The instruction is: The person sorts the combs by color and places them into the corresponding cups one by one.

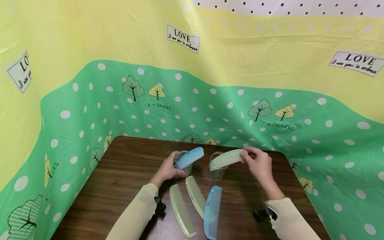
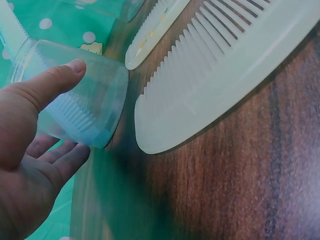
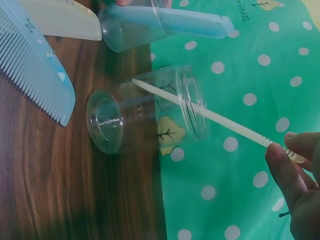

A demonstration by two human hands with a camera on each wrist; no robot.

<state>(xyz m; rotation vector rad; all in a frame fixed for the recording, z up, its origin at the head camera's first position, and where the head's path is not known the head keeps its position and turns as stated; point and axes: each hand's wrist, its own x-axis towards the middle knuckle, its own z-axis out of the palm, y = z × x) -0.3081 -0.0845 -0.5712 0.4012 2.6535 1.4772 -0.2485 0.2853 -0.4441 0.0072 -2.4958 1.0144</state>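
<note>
My left hand [image 1: 166, 169] holds a clear jar [image 1: 186, 171] on the table, thumb on the near side and fingers round the far side. A blue comb [image 1: 192, 155] stands slanted in that jar, its upper end sticking out over the rim. With thumb and fingertips, my right hand [image 1: 260, 165] pinches one end of a pale green comb [image 1: 229, 158]. The comb's other end is inside a second clear jar [image 3: 145, 112], clear of its bottom. In the right wrist view this comb [image 3: 220, 119] appears edge-on, slanting through the jar's mouth.
Nearer me on the brown wooden table [image 1: 126, 163] lie two pale green combs, one on the left [image 1: 181, 211] and one in the middle [image 1: 196, 196]. A blue comb [image 1: 213, 213] lies right of them, touching or overlapping the middle one. A patterned curtain [image 1: 168, 123] hangs behind the table.
</note>
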